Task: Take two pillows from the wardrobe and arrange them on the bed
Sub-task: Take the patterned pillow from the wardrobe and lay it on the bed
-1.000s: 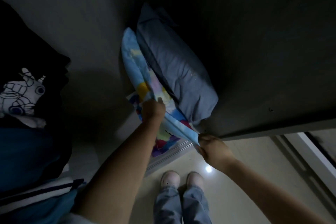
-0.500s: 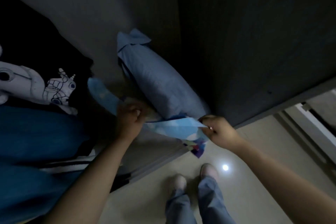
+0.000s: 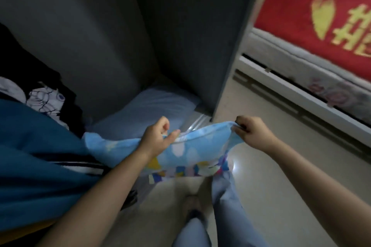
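A light-blue patterned pillow [image 3: 192,154] hangs flat between my hands, out over the floor in front of the wardrobe. My left hand [image 3: 158,138] grips its upper edge near the middle. My right hand [image 3: 251,134] pinches its right corner. A plain grey-blue pillow [image 3: 148,112] lies inside the dark wardrobe [image 3: 180,36], just behind the patterned one. The bed [image 3: 321,62], with a red and gold cover, is at the upper right.
Hanging clothes, a blue garment [image 3: 40,156] and a black one with a white print [image 3: 46,96], crowd the left side. The wardrobe side panel [image 3: 230,66] stands between the wardrobe and the bed. My legs and feet [image 3: 200,216] stand on the pale floor below.
The patterned pillow has come out of the wardrobe, pulled toward me and to the right. The plain pillow has dropped flat inside. The view has swung right, revealing the bed.
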Action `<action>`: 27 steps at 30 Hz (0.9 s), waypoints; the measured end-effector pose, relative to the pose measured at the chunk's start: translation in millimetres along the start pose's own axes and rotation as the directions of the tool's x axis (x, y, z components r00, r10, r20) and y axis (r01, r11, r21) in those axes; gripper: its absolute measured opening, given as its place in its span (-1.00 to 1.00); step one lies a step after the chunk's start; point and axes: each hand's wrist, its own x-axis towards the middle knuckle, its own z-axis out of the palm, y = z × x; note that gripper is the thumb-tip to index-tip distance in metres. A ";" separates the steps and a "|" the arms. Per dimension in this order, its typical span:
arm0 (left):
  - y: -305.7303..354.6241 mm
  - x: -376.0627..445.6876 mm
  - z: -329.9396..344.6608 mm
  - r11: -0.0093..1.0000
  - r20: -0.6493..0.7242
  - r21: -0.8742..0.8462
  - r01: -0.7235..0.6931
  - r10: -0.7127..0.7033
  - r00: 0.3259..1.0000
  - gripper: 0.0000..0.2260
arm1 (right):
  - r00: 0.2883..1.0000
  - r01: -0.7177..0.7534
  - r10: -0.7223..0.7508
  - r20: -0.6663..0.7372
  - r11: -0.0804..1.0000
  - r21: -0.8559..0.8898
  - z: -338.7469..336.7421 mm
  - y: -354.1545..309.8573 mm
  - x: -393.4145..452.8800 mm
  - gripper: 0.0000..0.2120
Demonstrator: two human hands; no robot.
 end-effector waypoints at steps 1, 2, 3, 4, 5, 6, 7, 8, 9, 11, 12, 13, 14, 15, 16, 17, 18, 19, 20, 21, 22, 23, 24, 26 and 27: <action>9.7 -1.3 7.3 1.000 0.100 -0.009 -0.015 0.015 0.995 -0.63 | 0.998 -0.045 0.045 -0.050 0.999 0.010 -4.7 6.8 -13.2 -0.58; 22.0 -0.9 14.4 0.999 0.195 0.001 -0.038 0.037 0.980 -0.60 | 0.990 -0.093 0.094 -0.108 0.995 0.022 -12.9 12.8 -24.9 -0.51; 36.6 1.6 21.9 0.996 0.275 0.028 -0.081 0.070 0.959 -0.60 | 0.974 -0.136 0.141 -0.175 0.990 0.041 -22.7 19.0 -35.5 -0.48; 53.6 5.7 30.3 0.988 0.330 0.057 -0.141 0.115 0.937 -0.63 | 0.951 -0.171 0.182 -0.250 0.983 0.064 -34.1 25.6 -45.2 -0.46; 72.2 11.3 39.8 0.977 0.356 0.065 -0.203 0.167 0.919 -0.65 | 0.922 -0.200 0.217 -0.319 0.976 0.086 -47.6 33.3 -53.7 -0.46; 91.2 17.3 50.4 0.967 0.353 0.049 -0.249 0.217 0.910 -0.65 | 0.892 -0.230 0.251 -0.377 0.968 0.099 -62.6 40.8 -61.4 -0.46; 110.4 24.0 61.5 0.961 0.336 0.026 -0.276 0.252 0.907 -0.63 | 0.860 -0.266 0.286 -0.423 0.958 0.106 -77.9 50.5 -67.8 -0.47; 130.2 31.5 73.2 0.956 0.322 0.003 -0.292 0.275 0.906 -0.61 | 0.827 -0.298 0.318 -0.464 0.947 0.119 -93.9 60.7 -74.3 -0.50; 150.3 39.6 85.9 0.954 0.318 -0.020 -0.299 0.289 0.903 -0.61 | 0.796 -0.324 0.348 -0.496 0.936 0.136 -111.1 72.3 -81.1 -0.55; 191.8 55.7 113.6 0.952 0.345 -0.078 -0.296 0.305 0.888 -0.60 | 0.755 -0.369 0.403 -0.518 0.913 0.173 -147.1 95.4 -93.0 -0.79; 212.2 64.4 129.0 0.949 0.357 -0.108 -0.295 0.314 0.880 -0.59 | 0.760 -0.401 0.421 -0.494 0.903 0.153 -165.0 106.4 -99.0 -0.91; 231.5 72.7 145.1 0.946 0.368 -0.136 -0.295 0.325 0.871 -0.58 | 0.787 -0.422 0.419 -0.453 0.901 0.100 -182.5 119.7 -105.0 -0.78; 249.7 80.6 161.7 0.941 0.374 -0.165 -0.295 0.337 0.864 -0.59 | 0.830 -0.431 0.406 -0.381 0.902 0.020 -200.2 132.8 -111.4 -0.62; 267.8 88.6 177.6 0.938 0.379 -0.192 -0.287 0.341 0.860 -0.59 | 0.863 -0.423 0.382 -0.331 0.904 -0.057 -217.5 147.1 -116.7 -0.49; 285.1 96.7 192.5 0.936 0.389 -0.212 -0.280 0.343 0.855 -0.61 | 0.882 -0.418 0.366 -0.295 0.899 -0.134 -234.1 160.6 -120.6 -0.41; 301.1 104.8 205.8 0.935 0.406 -0.219 -0.279 0.348 0.845 -0.63 | 0.886 -0.432 0.375 -0.272 0.881 -0.194 -250.3 171.9 -124.1 -0.37; 316.3 112.7 217.0 0.931 0.421 -0.220 -0.290 0.359 0.833 -0.63 | 0.879 -0.457 0.394 -0.268 0.857 -0.239 -266.7 183.1 -125.9 -0.38; 332.2 121.4 225.3 0.927 0.424 -0.222 -0.303 0.372 0.826 -0.63 | 0.872 -0.475 0.403 -0.278 0.835 -0.280 -283.6 192.5 -125.3 -0.43; 348.7 131.0 230.8 0.921 0.415 -0.230 -0.316 0.386 0.824 -0.61 | 0.875 -0.472 0.389 -0.289 0.820 -0.325 -300.5 199.0 -122.4 -0.49; 365.2 140.9 233.8 0.914 0.396 -0.239 -0.329 0.401 0.826 -0.62 | 0.883 -0.459 0.371 -0.289 0.809 -0.367 -317.1 203.0 -117.5 -0.53; 381.4 152.5 234.9 0.903 0.371 -0.238 -0.357 0.424 0.827 -0.64 | 0.893 -0.444 0.355 -0.278 0.795 -0.412 -333.6 205.4 -111.1 -0.53; 397.6 165.1 234.9 0.891 0.341 -0.225 -0.395 0.452 0.824 -0.67 | 0.901 -0.431 0.346 -0.261 0.779 -0.456 -350.3 206.1 -103.3 -0.51; 413.6 179.3 233.5 0.876 0.311 -0.209 -0.434 0.481 0.820 -0.68 | 0.906 -0.422 0.343 -0.247 0.761 -0.492 -367.0 205.8 -93.8 -0.49; 446.4 212.3 226.9 0.845 0.249 -0.184 -0.501 0.534 0.808 -0.69 | 0.907 -0.421 0.338 -0.252 0.737 -0.529 -403.7 204.6 -70.0 -0.49; 463.3 232.0 222.3 0.830 0.212 -0.172 -0.531 0.558 0.802 -0.71 | 0.904 -0.427 0.327 -0.276 0.726 -0.539 -424.3 203.4 -55.3 -0.52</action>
